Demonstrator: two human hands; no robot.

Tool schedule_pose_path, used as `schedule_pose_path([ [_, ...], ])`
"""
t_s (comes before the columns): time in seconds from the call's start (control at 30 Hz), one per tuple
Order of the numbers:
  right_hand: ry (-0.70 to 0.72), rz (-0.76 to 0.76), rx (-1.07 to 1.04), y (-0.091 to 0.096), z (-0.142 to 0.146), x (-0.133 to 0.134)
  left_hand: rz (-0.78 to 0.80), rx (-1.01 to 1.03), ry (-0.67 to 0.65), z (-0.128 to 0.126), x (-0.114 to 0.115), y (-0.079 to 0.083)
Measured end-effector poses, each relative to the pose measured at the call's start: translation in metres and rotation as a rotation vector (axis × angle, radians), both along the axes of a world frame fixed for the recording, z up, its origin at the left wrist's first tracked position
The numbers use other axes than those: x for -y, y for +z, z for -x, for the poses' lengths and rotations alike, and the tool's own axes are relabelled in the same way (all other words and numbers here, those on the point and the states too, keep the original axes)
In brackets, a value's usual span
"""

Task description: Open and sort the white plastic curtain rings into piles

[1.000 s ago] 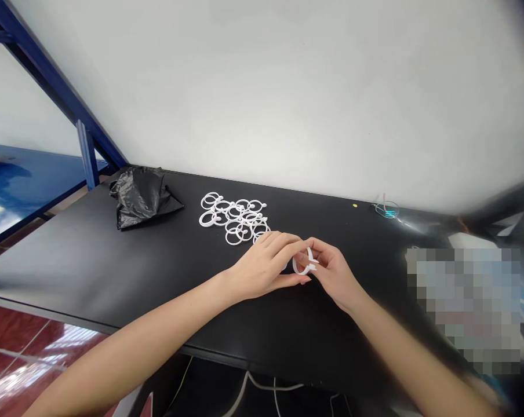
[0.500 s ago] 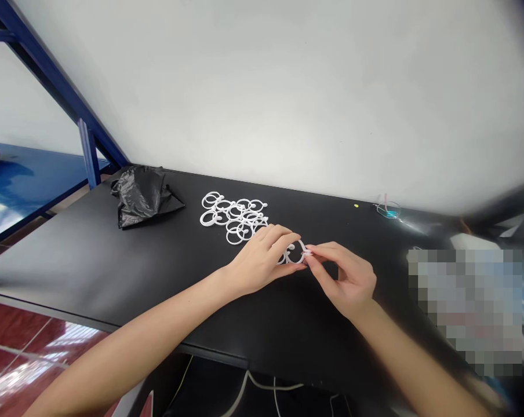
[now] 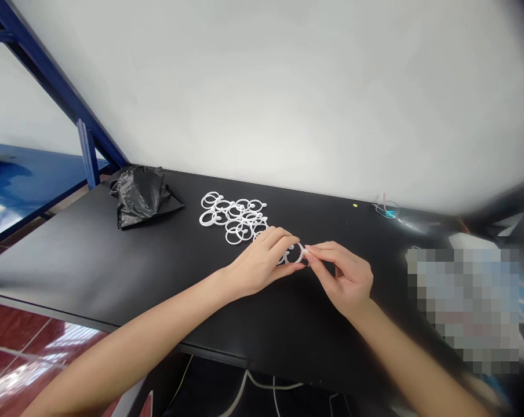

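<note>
Between my two hands is a white plastic ring with a small tab, much like a curtain ring. My left hand grips it from the left, thumb below and fingers above. Part of another white ring shows beside it, mostly hidden by the left fingers. With thumb and forefinger, my right hand pinches the tab on the ring's right side. Just beyond the left hand, several more white rings lie overlapping in a loose pile on the black table.
A crumpled black plastic bag lies at the table's back left. Along the back edge are a small yellow bit and a clear loop with a turquoise part. A blurred, pixelated item is at right. Cables hang below the front edge.
My right fingertips have closed further over the ring's tab, covering more of it. The left hand keeps nearly the same place, and the pile has not moved.
</note>
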State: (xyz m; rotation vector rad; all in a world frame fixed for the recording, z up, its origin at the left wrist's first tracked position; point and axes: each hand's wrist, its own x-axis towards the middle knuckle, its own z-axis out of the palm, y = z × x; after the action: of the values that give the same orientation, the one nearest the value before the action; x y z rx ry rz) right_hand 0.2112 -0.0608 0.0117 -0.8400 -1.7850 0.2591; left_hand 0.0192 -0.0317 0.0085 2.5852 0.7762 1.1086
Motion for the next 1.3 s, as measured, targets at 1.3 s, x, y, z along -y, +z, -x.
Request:
schedule_pose_path([
  [1.3, -0.004, 0.022, -0.026, -0.0044, 0.0010, 0.0001, -0.137, 0.071, 0.052, 0.0035, -0.0037, 0.0024],
])
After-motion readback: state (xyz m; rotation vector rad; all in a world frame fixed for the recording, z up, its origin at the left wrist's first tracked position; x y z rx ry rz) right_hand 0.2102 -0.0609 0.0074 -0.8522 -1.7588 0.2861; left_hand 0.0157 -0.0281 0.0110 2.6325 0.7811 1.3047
